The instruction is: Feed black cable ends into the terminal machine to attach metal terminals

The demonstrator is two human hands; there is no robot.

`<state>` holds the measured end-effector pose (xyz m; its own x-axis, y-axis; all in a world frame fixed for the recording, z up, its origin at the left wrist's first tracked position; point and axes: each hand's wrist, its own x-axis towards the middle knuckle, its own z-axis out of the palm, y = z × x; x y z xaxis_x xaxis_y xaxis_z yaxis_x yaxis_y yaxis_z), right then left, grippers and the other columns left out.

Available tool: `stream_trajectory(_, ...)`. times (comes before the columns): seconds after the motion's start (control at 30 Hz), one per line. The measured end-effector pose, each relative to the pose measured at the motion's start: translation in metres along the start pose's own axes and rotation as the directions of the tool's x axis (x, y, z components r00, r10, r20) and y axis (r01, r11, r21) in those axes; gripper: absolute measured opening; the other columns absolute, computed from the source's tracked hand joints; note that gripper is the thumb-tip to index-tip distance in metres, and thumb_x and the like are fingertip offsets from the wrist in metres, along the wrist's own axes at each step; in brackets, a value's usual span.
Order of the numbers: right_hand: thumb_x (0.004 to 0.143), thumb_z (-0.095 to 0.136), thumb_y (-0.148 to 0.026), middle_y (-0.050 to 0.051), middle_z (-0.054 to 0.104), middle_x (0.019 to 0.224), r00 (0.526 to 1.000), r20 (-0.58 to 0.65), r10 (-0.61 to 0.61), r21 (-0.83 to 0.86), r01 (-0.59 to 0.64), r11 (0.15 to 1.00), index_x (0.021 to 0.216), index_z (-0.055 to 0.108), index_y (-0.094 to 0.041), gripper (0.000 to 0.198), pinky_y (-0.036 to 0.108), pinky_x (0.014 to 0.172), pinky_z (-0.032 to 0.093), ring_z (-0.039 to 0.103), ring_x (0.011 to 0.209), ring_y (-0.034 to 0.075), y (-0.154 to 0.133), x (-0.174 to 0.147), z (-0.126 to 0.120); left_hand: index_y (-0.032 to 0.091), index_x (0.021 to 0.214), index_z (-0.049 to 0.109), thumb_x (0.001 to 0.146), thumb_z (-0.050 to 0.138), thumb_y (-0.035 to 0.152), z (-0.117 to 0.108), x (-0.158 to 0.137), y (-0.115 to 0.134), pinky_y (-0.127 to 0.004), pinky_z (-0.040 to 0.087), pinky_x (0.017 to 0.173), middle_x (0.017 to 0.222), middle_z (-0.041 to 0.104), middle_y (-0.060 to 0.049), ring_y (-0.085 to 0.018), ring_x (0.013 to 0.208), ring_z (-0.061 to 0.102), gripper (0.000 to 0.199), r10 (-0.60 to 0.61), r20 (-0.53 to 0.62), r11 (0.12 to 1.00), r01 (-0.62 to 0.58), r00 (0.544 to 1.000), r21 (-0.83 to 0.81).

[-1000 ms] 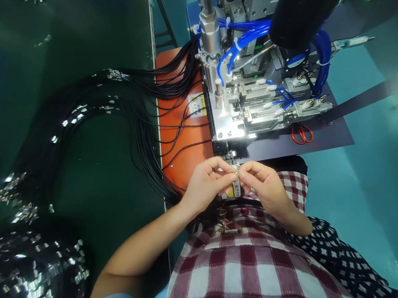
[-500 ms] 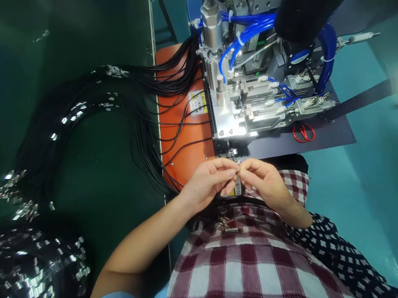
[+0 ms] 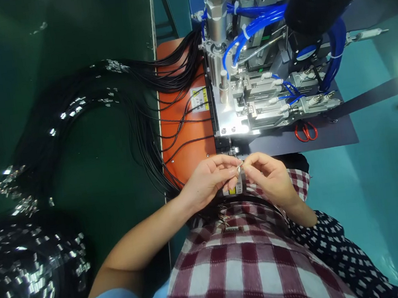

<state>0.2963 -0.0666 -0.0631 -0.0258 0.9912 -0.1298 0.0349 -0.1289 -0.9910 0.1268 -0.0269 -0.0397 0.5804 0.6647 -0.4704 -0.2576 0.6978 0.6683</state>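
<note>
My left hand (image 3: 215, 180) is closed in a pinch, with a small, pale, shiny wire end (image 3: 239, 166) poking out between thumb and forefinger. Facing it, my right hand (image 3: 271, 178) pinches at the tip of that same wire end; the exact contact is too small to make out. Both hands are held in front of the checked apron, just below the near corner of the machine (image 3: 231, 115). Black cables (image 3: 148, 155) run past my left wrist, and whether the held end belongs to one of them is hidden.
An orange plate (image 3: 189, 162) carries several black cables into the machine. Blue air hoses (image 3: 262, 18) loop above it. Red-handled scissors (image 3: 306, 131) lie on the grey base plate (image 3: 332, 134). A large cable bundle (image 3: 35, 268) with shiny ends rests on the dark green table (image 3: 93, 182).
My right hand has shifted slightly right, away from the left fingertips, so more of the pale wire end shows between them. My left hand stays nearly in place. The view has moved slightly.
</note>
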Motion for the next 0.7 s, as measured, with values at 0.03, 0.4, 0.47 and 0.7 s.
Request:
stream_trajectory(0.03,0.089,0.062,-0.031,-0.001,0.057,0.070,1.000,0.005,-0.030,-0.052,0.030,0.998,0.077,0.059,-0.020,0.017,0.026,0.057,0.043,0.050,0.060,0.012,-0.002,0.000,-0.003,0.009,0.095,0.066,0.076,0.076,0.024,-0.001,0.000,0.000,-0.018,0.039,0.047,0.057,0.059,0.002,-0.007,0.049,0.053,0.025,-0.001,0.010,1.000,0.001,1.000,0.022)
stream_trajectory(0.4,0.090,0.059,-0.015,0.000,0.061,0.077,0.873,0.383,-0.301,-0.400,0.450,0.798,0.086,0.058,-0.021,0.008,0.027,0.065,0.043,0.054,0.069,0.013,-0.028,0.009,-0.034,0.012,0.075,0.063,0.080,0.069,0.028,-0.001,-0.006,0.012,-0.017,0.041,0.041,0.048,0.061,0.001,-0.008,0.039,0.055,0.018,-0.071,0.035,0.913,0.051,0.997,0.405)
stream_trajectory(0.47,0.091,0.058,-0.015,-0.001,0.060,0.078,0.883,0.389,-0.261,-0.392,0.415,0.821,0.086,0.058,-0.021,0.008,0.026,0.064,0.043,0.055,0.069,0.012,-0.031,0.011,-0.035,0.014,0.074,0.060,0.081,0.068,0.026,0.001,-0.008,0.010,-0.017,0.040,0.040,0.050,0.059,0.003,-0.008,0.040,0.055,0.016,0.006,0.001,0.892,-0.006,1.000,0.453)
stream_trajectory(0.7,0.090,0.059,-0.022,-0.002,0.063,0.074,0.926,0.357,-0.120,-0.529,0.307,0.791,0.081,0.061,-0.021,0.010,0.024,0.058,0.042,0.055,0.064,0.011,-0.045,0.014,-0.030,0.015,0.072,0.058,0.082,0.064,0.019,-0.001,-0.010,-0.001,-0.020,0.039,0.048,0.060,0.055,0.004,-0.008,0.052,0.053,0.013,0.409,0.019,0.608,-0.288,0.912,0.740)
